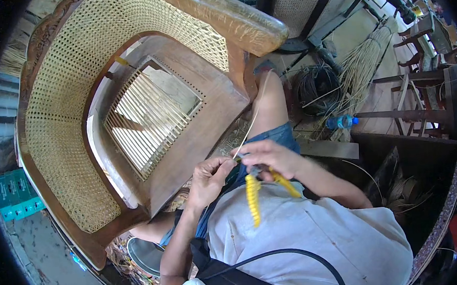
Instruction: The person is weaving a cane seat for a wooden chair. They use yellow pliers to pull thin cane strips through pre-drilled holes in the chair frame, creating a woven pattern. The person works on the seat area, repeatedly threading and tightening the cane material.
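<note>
With black cable [284, 251] below the grip, pinched likely light, springy cane strand [246, 138] sensibly low with left hand [210, 180], clasping pliers [252, 198] in right hand [278, 159].

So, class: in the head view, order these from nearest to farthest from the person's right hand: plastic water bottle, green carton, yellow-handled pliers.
From the right hand:
1. Yellow-handled pliers: in that hand.
2. Plastic water bottle: off to its right.
3. Green carton: at the far left.

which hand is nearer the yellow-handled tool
Right: the right hand holds the yellow-handled tool, handles hanging below its fingers. The left hand is off to the tool's left, apparently pinching a pale strand.
</note>
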Demonstrator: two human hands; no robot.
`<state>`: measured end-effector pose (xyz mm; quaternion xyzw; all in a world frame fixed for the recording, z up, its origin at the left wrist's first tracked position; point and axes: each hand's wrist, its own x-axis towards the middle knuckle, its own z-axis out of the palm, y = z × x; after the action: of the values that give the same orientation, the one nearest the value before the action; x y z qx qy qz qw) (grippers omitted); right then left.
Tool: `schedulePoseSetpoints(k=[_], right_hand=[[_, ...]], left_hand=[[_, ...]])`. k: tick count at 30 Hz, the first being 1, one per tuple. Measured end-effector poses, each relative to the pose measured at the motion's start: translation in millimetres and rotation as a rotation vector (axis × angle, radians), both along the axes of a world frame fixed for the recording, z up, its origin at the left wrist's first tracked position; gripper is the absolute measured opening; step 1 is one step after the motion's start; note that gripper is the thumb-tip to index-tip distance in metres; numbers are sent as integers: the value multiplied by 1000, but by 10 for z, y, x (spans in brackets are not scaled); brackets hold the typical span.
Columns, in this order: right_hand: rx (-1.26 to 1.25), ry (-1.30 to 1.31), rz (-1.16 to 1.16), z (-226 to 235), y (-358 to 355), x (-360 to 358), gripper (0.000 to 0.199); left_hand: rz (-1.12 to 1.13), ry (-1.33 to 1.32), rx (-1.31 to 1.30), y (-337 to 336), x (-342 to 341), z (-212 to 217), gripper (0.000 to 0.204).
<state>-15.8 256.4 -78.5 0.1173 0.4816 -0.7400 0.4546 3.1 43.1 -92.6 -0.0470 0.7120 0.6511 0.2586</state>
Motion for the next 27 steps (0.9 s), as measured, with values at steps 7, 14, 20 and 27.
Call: schedulePoseSetpoints(k=[7, 14, 20, 27], right_hand=[[-19, 168, -84, -259, -192, 101, 18], [64, 182, -187, -168, 153, -162, 15], [196, 276, -284, 16, 619, -387, 20], [430, 338, -644, 188, 1287, -709, 32]], left_hand=[[-87, 115, -47, -35, 68, 67, 16], [-102, 194, -126, -282, 228, 219, 13], [-110, 189, -121, -474, 348, 405, 11], [-85, 179, -129, -369, 185, 259, 15]])
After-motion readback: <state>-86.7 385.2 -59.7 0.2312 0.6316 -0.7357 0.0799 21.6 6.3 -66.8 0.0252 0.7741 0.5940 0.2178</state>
